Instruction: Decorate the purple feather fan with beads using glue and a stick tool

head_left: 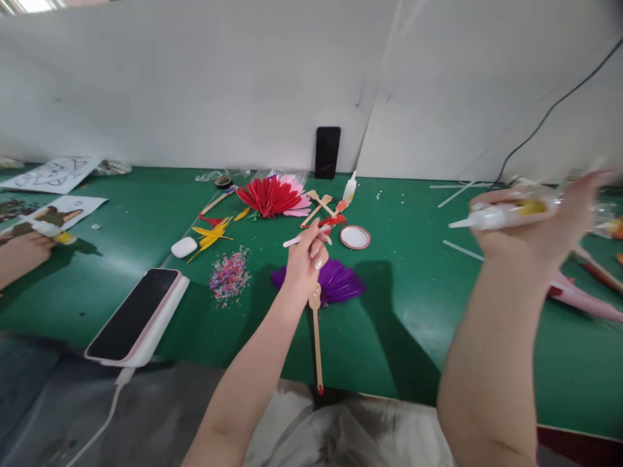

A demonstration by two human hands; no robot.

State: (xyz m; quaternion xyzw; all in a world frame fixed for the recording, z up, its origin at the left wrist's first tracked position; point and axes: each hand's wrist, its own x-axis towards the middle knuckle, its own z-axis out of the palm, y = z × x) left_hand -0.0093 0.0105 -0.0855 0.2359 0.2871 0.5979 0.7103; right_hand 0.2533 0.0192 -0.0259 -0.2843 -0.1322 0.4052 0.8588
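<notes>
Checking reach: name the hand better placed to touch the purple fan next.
Likely the left hand: though holding a white stick, it is by the purple fan; the right hand, holding a bottle, is farther off.

The left grip (307, 259) holds a white stick (291, 242) over a purple fan (344, 283), the right grip (528, 243) a squeeze bottle (494, 217)

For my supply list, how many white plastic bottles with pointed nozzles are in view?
3: a bottle in the right hand, a second bottle beside pale wooden sticks, a third bottle in another person's hand at far left. More may be hidden.
</notes>
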